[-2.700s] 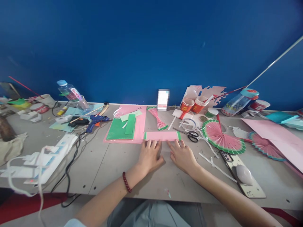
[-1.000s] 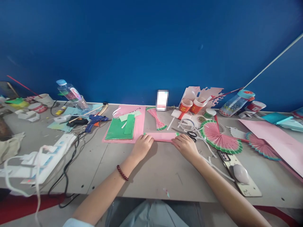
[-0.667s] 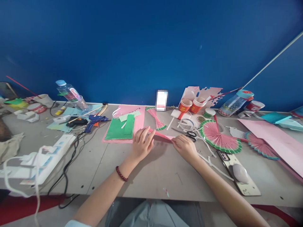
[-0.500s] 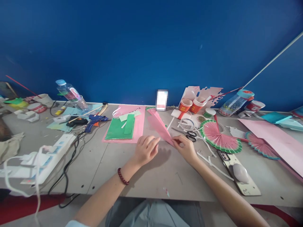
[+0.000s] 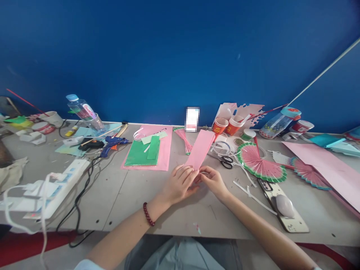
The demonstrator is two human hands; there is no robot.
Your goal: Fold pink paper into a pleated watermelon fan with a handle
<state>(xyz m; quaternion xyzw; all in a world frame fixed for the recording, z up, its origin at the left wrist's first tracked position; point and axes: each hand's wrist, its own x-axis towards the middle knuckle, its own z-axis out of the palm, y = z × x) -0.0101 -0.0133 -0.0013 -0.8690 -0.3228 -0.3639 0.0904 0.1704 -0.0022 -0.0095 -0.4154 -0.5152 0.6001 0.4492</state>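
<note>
A long pink paper strip [image 5: 201, 150] stands up off the grey table [image 5: 135, 195], leaning away from me. My left hand [image 5: 180, 183] and my right hand [image 5: 211, 180] both pinch its near end, fingers closed on the paper. A red bead bracelet sits on my left wrist. Black scissors [image 5: 225, 162] lie just right of the strip, and a folded pink fan bundle [image 5: 185, 140] lies just behind it.
Green sheets on pink paper [image 5: 146, 152] lie to the left, with a blue glue gun [image 5: 114, 144], cables and a white power strip [image 5: 53, 187]. Watermelon paper fans [image 5: 260, 161], red paper cups [image 5: 227, 125], a phone [image 5: 284, 204] and a large pink sheet [image 5: 326, 165] lie at the right.
The strip lay flat crosswise under both hands. My right hand lifted it and swung it upright, and both hands came together at its near end.
</note>
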